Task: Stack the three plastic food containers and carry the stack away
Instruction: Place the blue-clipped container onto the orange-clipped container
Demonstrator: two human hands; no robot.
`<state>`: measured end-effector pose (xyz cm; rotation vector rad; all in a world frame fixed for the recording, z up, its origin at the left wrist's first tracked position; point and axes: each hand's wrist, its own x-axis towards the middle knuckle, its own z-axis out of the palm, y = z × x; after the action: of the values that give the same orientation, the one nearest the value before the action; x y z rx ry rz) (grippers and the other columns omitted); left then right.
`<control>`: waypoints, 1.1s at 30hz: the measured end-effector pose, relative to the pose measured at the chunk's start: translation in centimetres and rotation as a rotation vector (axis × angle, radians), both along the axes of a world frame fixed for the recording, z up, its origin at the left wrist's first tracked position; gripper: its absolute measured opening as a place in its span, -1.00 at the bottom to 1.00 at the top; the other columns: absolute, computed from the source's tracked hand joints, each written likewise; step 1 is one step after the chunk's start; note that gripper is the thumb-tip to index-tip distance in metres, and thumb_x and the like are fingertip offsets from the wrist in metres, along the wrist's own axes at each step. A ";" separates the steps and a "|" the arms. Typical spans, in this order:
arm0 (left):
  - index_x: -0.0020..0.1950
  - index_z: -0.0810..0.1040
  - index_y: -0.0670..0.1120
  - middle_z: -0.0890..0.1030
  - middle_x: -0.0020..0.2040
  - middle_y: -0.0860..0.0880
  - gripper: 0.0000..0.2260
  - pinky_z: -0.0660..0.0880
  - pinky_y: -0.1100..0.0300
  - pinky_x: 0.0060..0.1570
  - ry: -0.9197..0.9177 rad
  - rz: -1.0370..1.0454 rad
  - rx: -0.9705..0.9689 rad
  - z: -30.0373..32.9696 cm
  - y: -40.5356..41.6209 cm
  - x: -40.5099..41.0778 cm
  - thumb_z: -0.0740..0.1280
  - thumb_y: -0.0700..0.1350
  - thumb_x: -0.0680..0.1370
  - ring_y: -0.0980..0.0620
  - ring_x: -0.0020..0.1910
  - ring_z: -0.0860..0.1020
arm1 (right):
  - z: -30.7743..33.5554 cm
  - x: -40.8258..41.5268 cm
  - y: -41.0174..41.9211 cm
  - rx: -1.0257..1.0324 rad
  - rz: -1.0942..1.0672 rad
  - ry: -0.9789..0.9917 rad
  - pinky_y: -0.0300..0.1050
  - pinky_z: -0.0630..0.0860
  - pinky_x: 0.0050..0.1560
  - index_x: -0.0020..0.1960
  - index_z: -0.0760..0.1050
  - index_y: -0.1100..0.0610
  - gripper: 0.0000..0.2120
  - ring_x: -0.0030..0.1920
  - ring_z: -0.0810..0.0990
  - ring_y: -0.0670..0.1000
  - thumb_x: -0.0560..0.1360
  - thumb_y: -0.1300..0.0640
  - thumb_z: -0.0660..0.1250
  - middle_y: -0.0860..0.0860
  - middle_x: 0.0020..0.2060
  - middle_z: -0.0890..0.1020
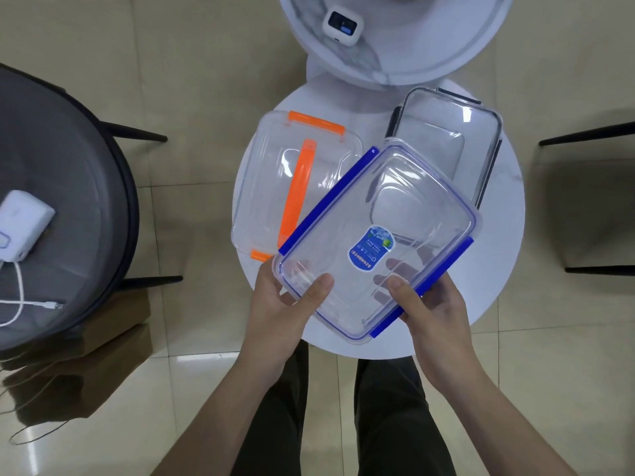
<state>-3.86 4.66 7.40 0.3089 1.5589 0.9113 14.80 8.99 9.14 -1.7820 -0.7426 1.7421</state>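
Note:
A clear container with blue clips (395,207) and a blue label is held tilted above the small white round table (505,255). My left hand (285,297) grips its near left corner, thumb on the lid. My right hand (433,304) grips the near right edge by a blue clip, fingers showing underneath through the plastic. A clear container with orange clips and an orange handle (275,173) rests on the table's left side, partly under the blue one. The clear container with dark clips (457,132) sits at the back right of the table.
A higher white marble round table (429,46) with a small white device (343,25) stands behind. A grey chair (68,201) at left holds a white power bank with cable (20,225). A dark chair (591,201) is at right. Brown paper bags (86,365) sit on the tiled floor.

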 end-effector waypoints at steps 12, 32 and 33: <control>0.24 0.53 0.11 0.68 0.12 0.13 -0.55 0.67 0.01 0.08 0.047 0.028 -0.056 1.0 0.8 -4.8 0.44 0.11 0.37 0.11 0.16 0.66 | 0.0 -3.9 1.5 0.035 0.024 -0.028 -0.19 0.66 -0.10 0.27 0.53 0.07 -0.59 0.11 0.69 -0.02 0.44 0.06 0.43 -0.07 0.09 0.71; 0.29 0.53 -0.03 0.69 0.13 0.05 -0.50 0.68 0.20 -0.05 0.148 -0.054 -0.068 0.1 3.5 -9.4 0.46 0.09 0.39 0.06 0.11 0.69 | -0.8 -9.6 5.8 0.076 -0.024 -0.063 -0.27 0.63 -0.17 0.06 0.53 0.02 -0.71 0.01 0.70 -0.14 0.38 -0.05 0.41 -0.14 -0.06 0.72; 0.29 0.53 -0.03 0.69 0.13 0.05 -0.50 0.68 0.19 -0.04 0.155 -0.059 -0.071 0.0 3.7 -9.5 0.46 0.09 0.39 0.06 0.10 0.69 | -0.8 -9.8 6.0 0.076 -0.030 -0.057 -0.29 0.62 -0.20 0.05 0.52 0.01 -0.72 0.01 0.70 -0.15 0.38 -0.04 0.41 -0.15 -0.06 0.71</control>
<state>-13.39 8.41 7.42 0.3804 1.7113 0.7995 5.04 14.95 8.33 -1.7888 -0.7912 1.6283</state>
